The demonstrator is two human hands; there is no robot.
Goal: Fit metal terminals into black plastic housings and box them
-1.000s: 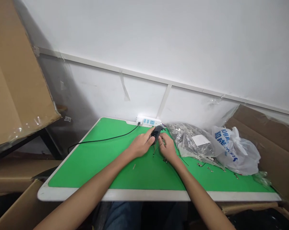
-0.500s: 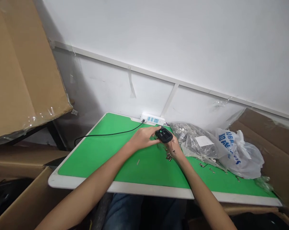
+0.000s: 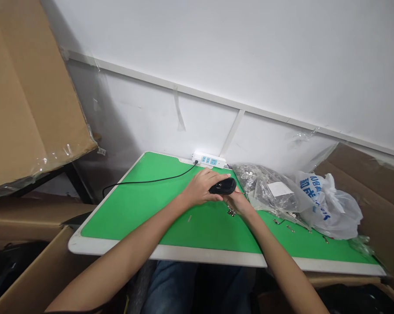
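Just this side of the grip lie metal bits (image 3: 231,212), and the black part (image 3: 223,186), now tipped to show less of its face, suggesting handling on its hidden side, sits pinched in the left hand (image 3: 204,187), the right hand's (image 3: 239,202) fingers hidden behind, their closure unclear, the power strip (image 3: 211,160) beyond.

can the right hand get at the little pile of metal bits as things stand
Probably yes: the pile of metal bits lies on the green surface close by the right hand, its near side uncovered, though that hand seems busy at the black part.
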